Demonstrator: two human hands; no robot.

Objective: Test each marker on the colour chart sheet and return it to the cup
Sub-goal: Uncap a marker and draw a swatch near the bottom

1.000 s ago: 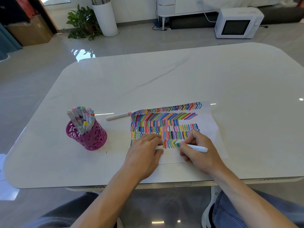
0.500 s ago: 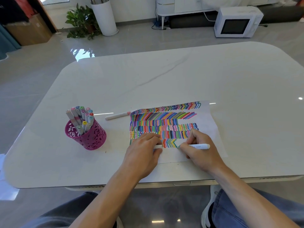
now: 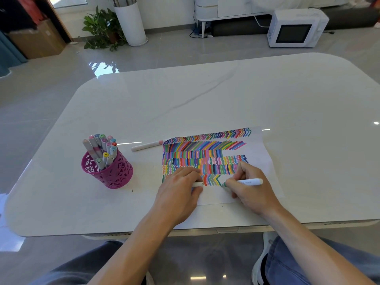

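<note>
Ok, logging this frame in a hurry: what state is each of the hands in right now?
Left hand: rests on the sheet, pinching what looks like a white cap.
Right hand: grips the green-tipped marker, tip on the sheet.

Left of the left hand's (image 3: 178, 194) fingers, bare table (image 3: 226, 99) runs to the cup (image 3: 115, 173), which stands packed with upright markers (image 3: 98, 147). Beyond those fingers a loose marker (image 3: 147, 145) lies between cup and sheet (image 3: 265, 161). A narrow gap parts their cap (image 3: 197, 184) from the right hand (image 3: 253, 194) pinching the held marker (image 3: 249, 181). Right of and beyond it, open table.
</note>
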